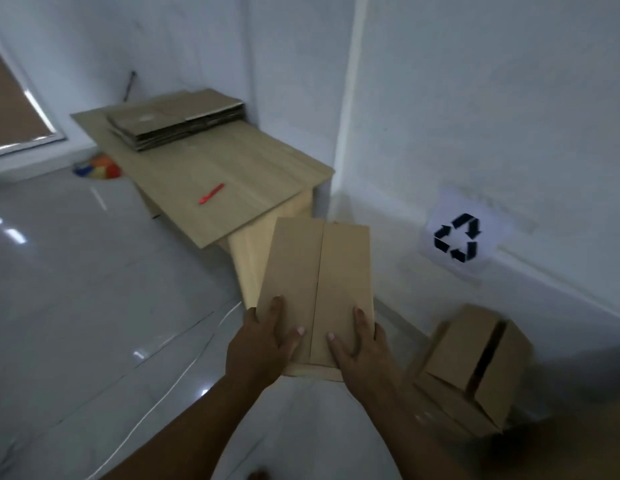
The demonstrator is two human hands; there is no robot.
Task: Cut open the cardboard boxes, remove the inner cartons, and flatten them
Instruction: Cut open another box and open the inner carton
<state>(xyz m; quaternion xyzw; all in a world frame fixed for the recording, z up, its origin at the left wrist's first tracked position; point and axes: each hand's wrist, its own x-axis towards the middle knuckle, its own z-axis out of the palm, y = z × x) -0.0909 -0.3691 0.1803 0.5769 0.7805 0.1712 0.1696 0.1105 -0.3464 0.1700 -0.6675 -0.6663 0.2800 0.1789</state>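
**Fingers clamp a shut box, carried toward the table**

Fingers [279,308] of my left hand [263,344] lie spread over the box [317,289] top, thumb near the centre seam; my right hand [358,344] mirrors it, fingers spread flat, thumb beside the seam. Both hands clamp the near end of the box from its two sides and hold it in the air, just short of the table [232,174] near corner. Its flaps are closed and meet along the seam. A red cutter [211,194] lies on the tabletop toward the near edge; a stack [177,119] of flattened cardboard sits at the far corner by the wall. A second box [474,368], flaps partly open, rests on the floor [76,289] at right, under a recycling sign [457,237]. I judge the step in hand to be bringing a fresh box to the work surface. Next move calls for setting it down clear of the cutter, freeing one hand for the blade and steadying with the other.
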